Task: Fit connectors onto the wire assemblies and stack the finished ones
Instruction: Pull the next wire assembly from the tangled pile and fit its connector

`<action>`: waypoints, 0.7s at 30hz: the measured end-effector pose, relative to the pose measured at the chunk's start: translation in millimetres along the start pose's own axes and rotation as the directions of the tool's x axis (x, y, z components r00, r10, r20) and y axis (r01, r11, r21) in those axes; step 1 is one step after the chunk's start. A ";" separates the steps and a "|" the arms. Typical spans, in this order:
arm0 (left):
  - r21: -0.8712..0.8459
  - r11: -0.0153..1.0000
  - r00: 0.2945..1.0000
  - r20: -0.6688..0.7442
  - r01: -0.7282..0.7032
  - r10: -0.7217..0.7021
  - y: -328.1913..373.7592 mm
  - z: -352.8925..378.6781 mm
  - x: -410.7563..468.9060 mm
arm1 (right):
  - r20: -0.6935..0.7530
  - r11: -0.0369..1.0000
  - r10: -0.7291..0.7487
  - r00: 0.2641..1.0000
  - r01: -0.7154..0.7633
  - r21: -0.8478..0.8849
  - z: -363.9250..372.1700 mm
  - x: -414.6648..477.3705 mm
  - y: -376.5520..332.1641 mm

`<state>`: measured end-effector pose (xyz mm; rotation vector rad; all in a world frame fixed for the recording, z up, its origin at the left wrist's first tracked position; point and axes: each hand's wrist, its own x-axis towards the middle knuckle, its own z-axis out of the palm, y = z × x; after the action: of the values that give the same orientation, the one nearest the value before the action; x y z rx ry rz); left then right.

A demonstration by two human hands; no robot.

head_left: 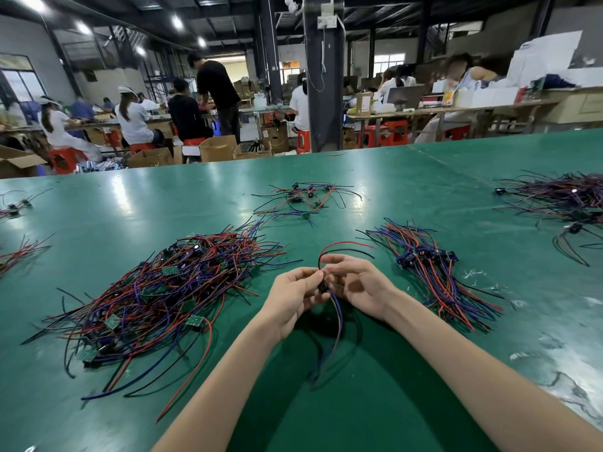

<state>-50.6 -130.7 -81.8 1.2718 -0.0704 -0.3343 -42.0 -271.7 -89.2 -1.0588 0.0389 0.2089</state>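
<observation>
Here, over a green workbench [359,197], a worker's left hand [293,296] and right hand [360,285] pinch one wire assembly [338,316] between them, fingertips meeting at its small black connector [323,287]. Its wires trail toward the worker (a red loop arcs away). The finished stack [434,272] lies rightward, nearer the right hand; the loose pile [163,288] sits left.
</observation>
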 end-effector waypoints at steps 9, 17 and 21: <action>0.085 0.996 0.998 -0.063 -0.017 0.022 1.6 -1.5 -0.8 | 0.032 0.998 0.003 0.999 -0.001 -0.057 1.2 2.2 1.6; 0.153 0.978 0.961 -0.213 -0.145 0.176 0.8 -7.0 4.8 | 0.152 0.987 0.057 0.987 -0.033 -0.156 3.5 -1.7 4.3; 0.175 0.970 0.956 -0.211 -0.166 0.202 0.1 -6.4 4.8 | 0.149 0.991 0.054 0.987 -0.034 -0.130 5.4 -3.8 6.5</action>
<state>-44.5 -126.2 -84.2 1.4390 -0.0195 -0.0202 -47.4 -264.5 -91.7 -1.1670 -0.0897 0.3351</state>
